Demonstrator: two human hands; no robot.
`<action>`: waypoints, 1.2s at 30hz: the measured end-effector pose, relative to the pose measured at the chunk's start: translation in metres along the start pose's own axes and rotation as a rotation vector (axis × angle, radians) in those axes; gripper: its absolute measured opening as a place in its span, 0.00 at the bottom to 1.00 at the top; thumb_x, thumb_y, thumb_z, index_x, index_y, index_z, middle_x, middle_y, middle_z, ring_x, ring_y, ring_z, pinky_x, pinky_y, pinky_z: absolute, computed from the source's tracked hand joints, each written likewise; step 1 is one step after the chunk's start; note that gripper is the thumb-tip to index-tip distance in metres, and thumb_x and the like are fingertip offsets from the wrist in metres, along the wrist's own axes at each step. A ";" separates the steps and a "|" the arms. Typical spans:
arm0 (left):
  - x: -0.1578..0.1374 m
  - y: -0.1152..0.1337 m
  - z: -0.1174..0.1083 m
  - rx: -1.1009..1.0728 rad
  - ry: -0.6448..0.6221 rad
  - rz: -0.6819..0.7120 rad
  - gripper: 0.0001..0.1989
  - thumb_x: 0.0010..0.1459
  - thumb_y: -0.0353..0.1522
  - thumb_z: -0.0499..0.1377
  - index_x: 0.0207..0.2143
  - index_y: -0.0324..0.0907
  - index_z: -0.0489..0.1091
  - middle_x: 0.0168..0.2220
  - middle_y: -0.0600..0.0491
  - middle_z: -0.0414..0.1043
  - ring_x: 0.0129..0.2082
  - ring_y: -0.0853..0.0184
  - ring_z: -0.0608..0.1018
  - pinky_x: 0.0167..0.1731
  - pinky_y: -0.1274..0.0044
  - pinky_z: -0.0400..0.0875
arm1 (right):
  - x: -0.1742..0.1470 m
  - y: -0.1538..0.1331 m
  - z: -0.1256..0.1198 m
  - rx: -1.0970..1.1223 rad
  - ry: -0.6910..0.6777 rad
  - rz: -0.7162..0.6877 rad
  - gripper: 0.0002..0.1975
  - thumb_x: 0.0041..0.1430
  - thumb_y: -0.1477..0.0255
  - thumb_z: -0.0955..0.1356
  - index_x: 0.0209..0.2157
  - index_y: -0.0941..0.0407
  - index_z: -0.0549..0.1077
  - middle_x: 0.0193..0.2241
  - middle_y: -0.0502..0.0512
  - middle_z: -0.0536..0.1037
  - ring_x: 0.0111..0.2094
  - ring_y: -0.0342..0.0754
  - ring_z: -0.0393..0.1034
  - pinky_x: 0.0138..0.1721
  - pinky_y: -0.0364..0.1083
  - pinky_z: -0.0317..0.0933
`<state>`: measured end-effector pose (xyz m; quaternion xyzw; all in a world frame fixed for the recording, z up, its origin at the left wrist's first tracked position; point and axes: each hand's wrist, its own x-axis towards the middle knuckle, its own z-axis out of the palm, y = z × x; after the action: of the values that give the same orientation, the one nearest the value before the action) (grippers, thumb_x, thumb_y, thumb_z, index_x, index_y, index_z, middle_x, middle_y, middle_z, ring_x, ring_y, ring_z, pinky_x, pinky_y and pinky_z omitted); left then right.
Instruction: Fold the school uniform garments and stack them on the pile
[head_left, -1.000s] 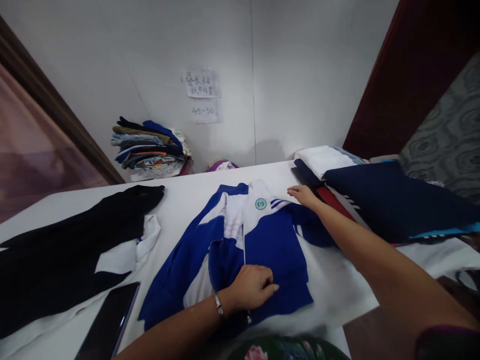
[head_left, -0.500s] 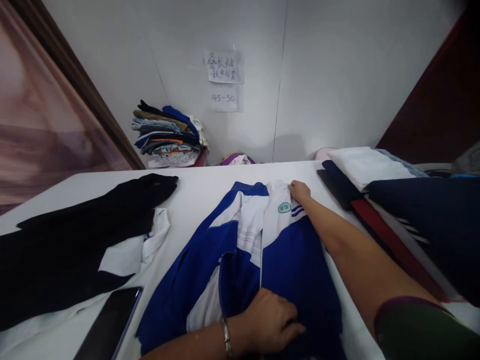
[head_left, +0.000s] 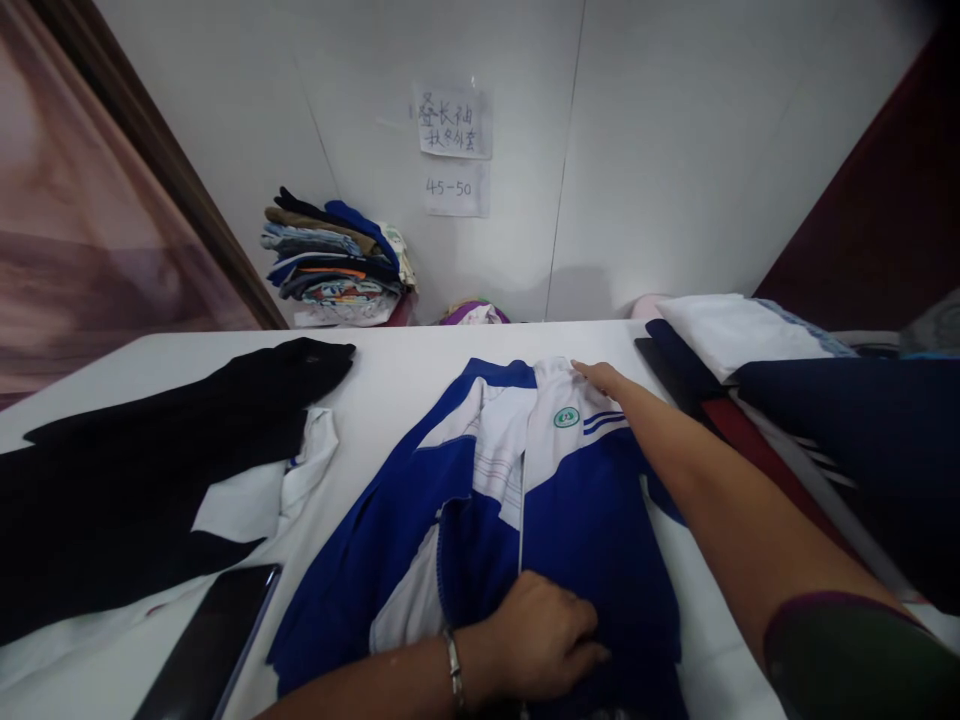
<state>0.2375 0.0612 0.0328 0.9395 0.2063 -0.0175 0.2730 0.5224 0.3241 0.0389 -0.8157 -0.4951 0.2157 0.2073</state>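
Observation:
A blue and white zip jacket (head_left: 589,520) lies front up before me, its collar toward the wall and a green round badge on the chest. Its left-side front panel is partly turned back, showing white inside. My left hand (head_left: 544,635), with a silver bracelet at the wrist, is closed on the jacket's front near the zip edge, low down. At the far shoulder by the collar, my right hand (head_left: 600,378) rests on the white cloth with a finger stretched out; its other fingers are mostly hidden.
Black clothing (head_left: 180,430) and a white garment (head_left: 247,500) lie at left, near a dark phone-like device (head_left: 214,640). Folded clothes (head_left: 862,430) are piled at right. Beyond the white table (head_left: 405,350) stands a clothes stack (head_left: 337,260); paper notes (head_left: 455,120) hang on the wall.
My right hand has gone from a closed shape to a straighter one at the shoulder. Cloth there has spread slightly right, and a blue sleeve part shows under my arm. My left hand stays put.

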 end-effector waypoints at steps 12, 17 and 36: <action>0.005 -0.016 0.016 -0.150 0.027 0.009 0.20 0.56 0.49 0.55 0.22 0.45 0.60 0.29 0.52 0.77 0.28 0.61 0.79 0.19 0.70 0.54 | 0.000 -0.023 0.031 -0.109 0.065 -0.195 0.15 0.59 0.67 0.64 0.45 0.58 0.77 0.45 0.58 0.78 0.47 0.50 0.71 0.43 0.41 0.60; 0.004 -0.015 0.012 -0.147 0.045 0.025 0.19 0.57 0.48 0.55 0.22 0.45 0.62 0.29 0.51 0.77 0.28 0.61 0.79 0.19 0.70 0.54 | -0.005 -0.024 0.020 -0.196 0.088 -0.190 0.21 0.60 0.64 0.64 0.50 0.61 0.73 0.49 0.67 0.75 0.51 0.57 0.69 0.48 0.50 0.61; -0.003 0.000 -0.006 0.001 0.103 -0.014 0.18 0.62 0.45 0.52 0.30 0.42 0.71 0.30 0.52 0.76 0.30 0.64 0.77 0.26 0.76 0.57 | -0.186 0.023 0.020 -0.191 -0.041 -0.756 0.25 0.64 0.60 0.60 0.60 0.53 0.63 0.64 0.61 0.59 0.66 0.58 0.46 0.63 0.65 0.38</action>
<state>0.2344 0.0634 0.0381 0.9378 0.2266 0.0288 0.2616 0.4502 0.1501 0.0375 -0.5867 -0.7827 0.0935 0.1855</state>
